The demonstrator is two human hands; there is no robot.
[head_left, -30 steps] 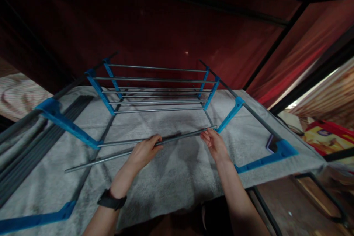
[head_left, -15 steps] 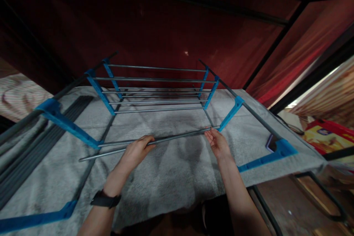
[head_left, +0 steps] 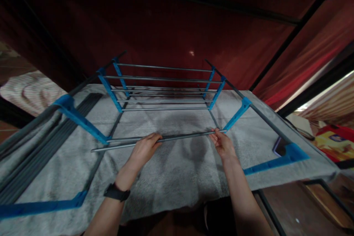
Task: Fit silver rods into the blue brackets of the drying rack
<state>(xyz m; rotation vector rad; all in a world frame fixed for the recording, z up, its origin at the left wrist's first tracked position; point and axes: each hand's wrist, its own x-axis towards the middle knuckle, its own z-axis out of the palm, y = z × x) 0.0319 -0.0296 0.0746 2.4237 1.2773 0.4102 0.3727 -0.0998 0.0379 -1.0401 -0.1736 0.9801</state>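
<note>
A thin grey metal rod [head_left: 118, 148] lies across both my hands, its left end slightly nearer to me than its right. My left hand [head_left: 146, 148] is closed around it left of the middle. With its fingertips, my right hand [head_left: 222, 144] pinches the rod near its right end, which meets the lower part of the right blue bracket [head_left: 237, 115]. Just behind runs a similar rod, partly hidden by my left hand, starting from the left blue bracket [head_left: 84, 124]. Both brackets sit on the side poles of a rack lying on its side.
Farther back, several rods [head_left: 166, 110] span blue brackets. A bundle of grey tubes [head_left: 47, 151] lies at left on the grey cloth [head_left: 171, 180]. More blue brackets [head_left: 279, 160] stand at the near corners. A phone [head_left: 280, 146] lies at right, near a red-and-yellow package [head_left: 334, 142].
The held rod's left end has moved away from me, closer to the rod behind it. Its right end has come against the right bracket. The view has shifted slightly left.
</note>
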